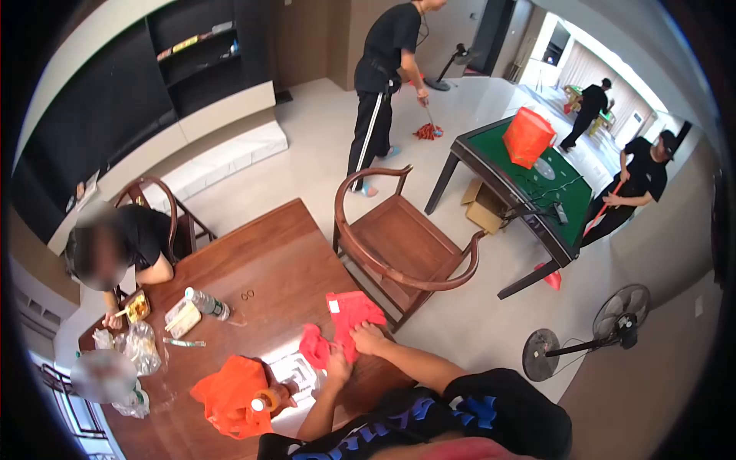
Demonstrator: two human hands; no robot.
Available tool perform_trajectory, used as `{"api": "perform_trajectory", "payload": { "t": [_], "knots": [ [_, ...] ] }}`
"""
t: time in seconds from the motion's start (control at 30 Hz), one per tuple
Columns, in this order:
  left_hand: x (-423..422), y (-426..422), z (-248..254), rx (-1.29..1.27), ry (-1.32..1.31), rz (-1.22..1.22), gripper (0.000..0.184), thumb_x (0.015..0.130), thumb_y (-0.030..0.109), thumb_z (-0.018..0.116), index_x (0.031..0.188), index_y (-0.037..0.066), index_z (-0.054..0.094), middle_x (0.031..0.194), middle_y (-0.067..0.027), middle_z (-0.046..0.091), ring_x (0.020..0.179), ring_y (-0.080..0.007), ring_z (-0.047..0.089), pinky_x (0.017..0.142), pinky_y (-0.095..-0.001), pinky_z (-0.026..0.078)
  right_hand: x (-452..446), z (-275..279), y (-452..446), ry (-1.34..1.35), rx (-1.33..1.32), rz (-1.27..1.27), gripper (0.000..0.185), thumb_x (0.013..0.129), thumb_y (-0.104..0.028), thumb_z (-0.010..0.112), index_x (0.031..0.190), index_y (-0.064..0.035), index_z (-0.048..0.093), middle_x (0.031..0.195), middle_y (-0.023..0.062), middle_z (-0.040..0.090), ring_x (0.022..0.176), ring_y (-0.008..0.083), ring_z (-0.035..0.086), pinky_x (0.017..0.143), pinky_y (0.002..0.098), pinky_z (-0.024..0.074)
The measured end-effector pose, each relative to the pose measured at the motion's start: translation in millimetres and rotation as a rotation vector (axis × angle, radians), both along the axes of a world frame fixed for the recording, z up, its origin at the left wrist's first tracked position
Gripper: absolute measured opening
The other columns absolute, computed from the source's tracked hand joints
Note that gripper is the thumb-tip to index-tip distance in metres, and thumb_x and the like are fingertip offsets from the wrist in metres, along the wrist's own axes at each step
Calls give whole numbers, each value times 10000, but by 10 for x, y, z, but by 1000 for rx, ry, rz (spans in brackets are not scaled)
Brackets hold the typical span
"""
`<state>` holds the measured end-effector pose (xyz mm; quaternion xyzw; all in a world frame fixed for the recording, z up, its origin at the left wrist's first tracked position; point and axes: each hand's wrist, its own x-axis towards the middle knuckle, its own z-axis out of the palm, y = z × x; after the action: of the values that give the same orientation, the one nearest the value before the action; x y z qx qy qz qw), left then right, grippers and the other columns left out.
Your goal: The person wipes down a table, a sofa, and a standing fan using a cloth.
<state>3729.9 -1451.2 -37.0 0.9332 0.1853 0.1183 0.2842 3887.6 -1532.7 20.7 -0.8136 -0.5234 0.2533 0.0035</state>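
A crumpled red cloth point(354, 313) with a white label lies on the brown wooden table point(268, 245), near its right-hand edge. My left hand point(338, 365) is closed on the lower part of the cloth, close to a bunched red fold. Just to the right, my right hand point(369, 339) grips the cloth's edge, its fingertips partly hidden. Left of my hands, a bottle of brownish drink point(277, 395) with a white cap lies tilted toward me beside an orange plastic bag point(228, 397).
A person point(146, 238) eats at the table's far left, near food containers point(182, 318) and a water bottle point(207, 303). A wooden armchair point(402, 230) stands beyond the table. Two people hold mops near a green-topped table point(491, 146). A fan point(583, 341) stands right.
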Motion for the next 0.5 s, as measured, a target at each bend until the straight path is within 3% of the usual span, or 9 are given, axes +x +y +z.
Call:
{"api": "perform_trajectory", "payload": {
  "t": [0.03,0.1,0.13,0.17,0.23,0.33,0.37,0.43,0.5],
  "knots": [
    [202,220,-45,-55,11,101,575,705,49,718,1236,-18,506,1276,-315,505,1180,-504,504,976,-510,462,94,73,118,-28,46,-98,390,816,-199,626,1162,-18,621,1208,201,588,1164,378,535,986,456,453],
    [612,598,366,-101,-46,268,428,727,-14,597,1148,-41,522,1160,-300,533,1092,-479,515,959,-514,434,180,252,293,-68,222,-184,393,806,-180,653,1162,-17,612,1209,195,578,1155,382,533,963,455,467],
    [725,670,1059,-75,39,280,415,739,-40,576,1149,-19,519,1163,-287,533,1058,-474,537,898,-520,456,199,399,328,-87,347,-172,383,802,-156,660,1154,-15,610,1212,193,572,1154,389,530,949,455,473],
    [778,769,1340,8,-113,232,268,752,-36,610,1005,6,530,1037,-237,542,906,-476,590,740,-548,486,217,565,320,-107,467,-157,374,798,-133,668,1147,-12,608,1215,191,567,1152,396,528,935,455,479],
    [746,793,1896,-46,-154,194,275,751,12,665,998,9,545,1016,-243,587,917,-462,607,748,-534,491,272,1061,242,-69,720,-142,314,799,-49,634,1107,4,597,1160,202,577,1109,405,550,887,462,491],
    [462,497,2485,-353,-146,84,302,742,68,719,988,14,552,998,-257,632,952,-451,618,766,-493,506,154,1495,-68,106,964,-183,237,807,21,587,1044,22,576,1070,222,587,1026,417,583,830,469,502],
    [365,392,2520,-415,-152,49,341,724,120,760,976,12,557,939,-255,659,947,-438,634,783,-459,513,117,1574,-189,184,1023,-205,211,811,35,572,1022,27,569,1039,229,589,995,420,593,813,470,504],
    [242,185,2562,-577,-40,70,425,715,118,763,1046,-1,525,1127,-303,603,1086,-448,589,859,-467,485,-28,1651,-400,256,985,-268,214,815,34,557,1028,23,577,957,244,588,908,432,608,799,445,518],
    [187,-90,1911,-517,-115,210,603,692,161,797,1177,-9,483,1280,-350,485,1212,-480,489,963,-490,429,-104,1117,-527,322,884,-371,345,839,15,551,1182,-27,556,1099,220,573,1061,430,560,915,442,480]
  ]
}}
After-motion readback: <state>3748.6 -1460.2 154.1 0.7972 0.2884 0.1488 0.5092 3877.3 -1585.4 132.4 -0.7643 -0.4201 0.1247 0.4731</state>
